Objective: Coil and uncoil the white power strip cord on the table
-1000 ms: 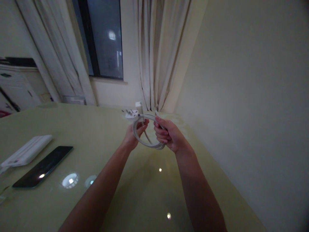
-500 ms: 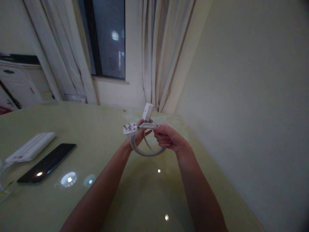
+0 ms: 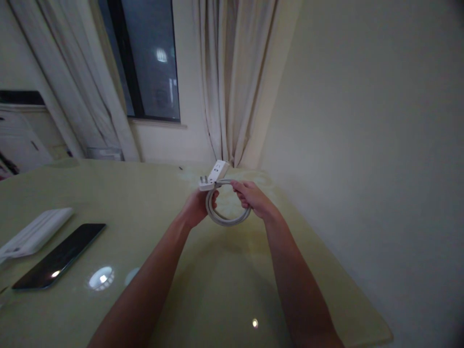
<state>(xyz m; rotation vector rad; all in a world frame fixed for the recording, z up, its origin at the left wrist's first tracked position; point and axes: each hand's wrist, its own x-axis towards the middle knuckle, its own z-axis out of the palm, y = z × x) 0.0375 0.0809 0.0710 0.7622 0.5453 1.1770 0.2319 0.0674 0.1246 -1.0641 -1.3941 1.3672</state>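
A white extension cord (image 3: 228,222), wound into a round coil, is held up over the table between my two hands. My left hand (image 3: 197,207) is closed around the coil's left side, with some fingers hidden behind the cable and plug. Just above that hand, the white three-pin plug (image 3: 206,184) points its prongs up and to the left. Behind the plug, the white socket block (image 3: 219,170) tilts up to the right. On the coil's right side, my right hand (image 3: 251,195) grips the cable with its fingers curled.
A black phone (image 3: 60,256) lies on the glossy greenish table (image 3: 137,193) at left, beside a white power bank (image 3: 38,232). A plain wall (image 3: 362,145) runs along the right table edge. Curtains (image 3: 235,77) and a window (image 3: 148,58) stand behind.
The coil has become rounder and tidier, and the loose inner loop no longer shows. The plug and socket block have come closer together. The whole view has shifted slightly to the right.
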